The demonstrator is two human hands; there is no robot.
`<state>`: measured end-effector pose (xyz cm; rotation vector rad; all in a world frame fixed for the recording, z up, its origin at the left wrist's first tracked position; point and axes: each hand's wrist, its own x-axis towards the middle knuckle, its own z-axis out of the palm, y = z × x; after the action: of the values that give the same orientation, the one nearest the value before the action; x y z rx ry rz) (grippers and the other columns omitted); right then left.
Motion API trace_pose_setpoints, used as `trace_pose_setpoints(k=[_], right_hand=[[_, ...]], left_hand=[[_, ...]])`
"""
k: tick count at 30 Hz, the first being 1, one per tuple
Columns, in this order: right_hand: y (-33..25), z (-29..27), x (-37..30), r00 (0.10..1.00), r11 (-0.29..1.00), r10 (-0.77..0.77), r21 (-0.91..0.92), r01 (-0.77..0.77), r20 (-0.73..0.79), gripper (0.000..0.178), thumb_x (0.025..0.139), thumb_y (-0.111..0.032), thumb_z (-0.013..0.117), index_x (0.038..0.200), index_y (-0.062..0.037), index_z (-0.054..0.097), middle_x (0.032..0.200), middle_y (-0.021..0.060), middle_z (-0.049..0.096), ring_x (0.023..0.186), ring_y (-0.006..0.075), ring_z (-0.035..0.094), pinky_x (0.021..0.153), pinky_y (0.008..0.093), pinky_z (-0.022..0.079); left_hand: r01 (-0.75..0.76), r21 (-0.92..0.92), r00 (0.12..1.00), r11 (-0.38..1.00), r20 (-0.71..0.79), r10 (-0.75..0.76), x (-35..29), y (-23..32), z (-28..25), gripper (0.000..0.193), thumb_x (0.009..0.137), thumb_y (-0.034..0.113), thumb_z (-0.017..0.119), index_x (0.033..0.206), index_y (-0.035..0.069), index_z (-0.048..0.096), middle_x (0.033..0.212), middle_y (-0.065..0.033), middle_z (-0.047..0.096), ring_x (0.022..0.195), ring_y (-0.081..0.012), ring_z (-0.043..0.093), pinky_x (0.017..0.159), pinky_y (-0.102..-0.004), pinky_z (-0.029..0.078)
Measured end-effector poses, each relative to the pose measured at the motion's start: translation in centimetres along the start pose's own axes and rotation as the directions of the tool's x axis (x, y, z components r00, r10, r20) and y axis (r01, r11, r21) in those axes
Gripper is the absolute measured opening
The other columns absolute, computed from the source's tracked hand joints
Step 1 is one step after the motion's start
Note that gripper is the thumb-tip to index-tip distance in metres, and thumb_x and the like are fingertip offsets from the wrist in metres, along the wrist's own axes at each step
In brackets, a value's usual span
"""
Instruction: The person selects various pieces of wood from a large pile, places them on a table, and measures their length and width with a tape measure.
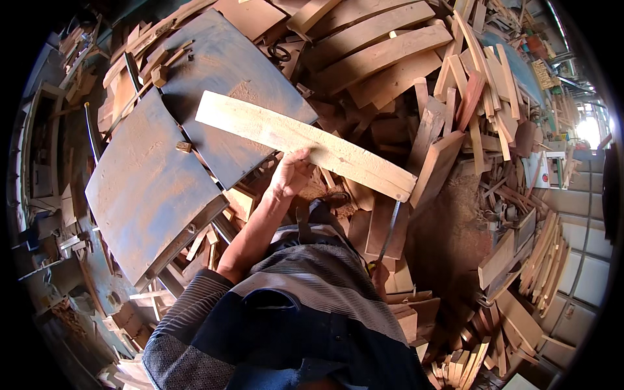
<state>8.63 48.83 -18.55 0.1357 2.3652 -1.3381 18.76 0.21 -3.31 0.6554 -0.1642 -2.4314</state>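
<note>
Pale plank: it is up in front of me, slanting down from upper left to lower right, its left part over the far metal panel and its right end near the upright brown boards. My left hand holds it near the middle of its lower edge, fingers bent in against the wood. From the plank's right end, the narrow blade of a tape measure runs down toward my body. My right hand has the tape at the lower end of that blade; my striped shirt covers much of the hand, so I cannot tell how each finger lies.

To my left, the near metal panel is dusted with sawdust and carries 1 small wood block at its edge. Beyond the plank, curved boards lie stacked, with loose wood strips to their right.
</note>
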Motion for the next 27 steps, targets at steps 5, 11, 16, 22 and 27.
trace_pose_setpoints(k=[5,11,16,22,27], right_hand=[[0.1,1.6,-1.1,0.994,0.998,0.009,-0.064,-0.003,0.107,0.023,0.088,-0.020,0.068,0.079,0.0016,0.072,0.062,0.0043,0.059,0.048,0.0142,0.050,0.046,0.0309,0.038],[-1.9,1.9,-1.8,0.980,0.983,0.181,0.007,-0.183,0.077,0.023,0.088,-0.019,0.068,0.078,0.0005,0.072,0.060,0.0040,0.058,0.048,0.0139,0.050,0.046,0.0306,0.038],[-4.1,1.8,-1.7,0.945,0.944,0.326,0.052,-0.327,0.024,0.025,0.088,-0.023,0.068,0.080,-0.0005,0.075,0.070,0.0057,0.067,0.059,0.0147,0.058,0.057,0.0319,0.045],[-4.5,2.3,-0.8,0.925,0.913,0.378,0.149,-0.379,0.036,0.023,0.086,-0.022,0.070,0.082,0.0002,0.075,0.069,0.0057,0.065,0.058,0.0160,0.058,0.055,0.0315,0.046],[-5.2,2.9,1.3,0.862,0.817,0.455,0.281,-0.503,0.222,0.023,0.089,-0.027,0.067,0.084,-0.0046,0.072,0.066,0.0035,0.060,0.056,0.0169,0.057,0.051,0.0317,0.045]], left_hand=[[-0.008,-0.078,1.000,0.997,0.007,0.009,-0.4,0.4,-1.0,0.028,0.089,0.007,0.072,0.116,0.001,0.066,0.113,-0.0094,0.072,0.112,-0.0231,0.066,0.107,-0.0392,0.047],[0.012,-0.167,0.999,0.986,0.050,-0.004,0.0,0.1,-2.3,0.023,0.087,0.002,0.071,0.110,0.000,0.069,0.112,-0.0098,0.073,0.113,-0.0231,0.066,0.109,-0.0393,0.046],[0.014,-0.251,0.990,0.968,0.137,0.021,-0.3,0.3,-4.0,0.039,0.077,-0.005,0.073,0.115,0.000,0.066,0.115,-0.0086,0.071,0.114,-0.0237,0.064,0.112,-0.0398,0.044],[-0.025,-0.230,0.965,0.973,0.247,0.083,-3.2,1.9,-1.8,0.067,0.067,-0.012,0.069,0.131,-0.002,0.055,0.129,-0.0149,0.065,0.123,-0.0320,0.058,0.116,-0.0419,0.039],[-0.107,-0.231,0.899,0.967,0.392,0.193,-4.2,4.0,-5.8,0.061,0.063,-0.011,0.071,0.123,-0.002,0.063,0.122,-0.0147,0.069,0.124,-0.0319,0.059,0.113,-0.0443,0.041]])
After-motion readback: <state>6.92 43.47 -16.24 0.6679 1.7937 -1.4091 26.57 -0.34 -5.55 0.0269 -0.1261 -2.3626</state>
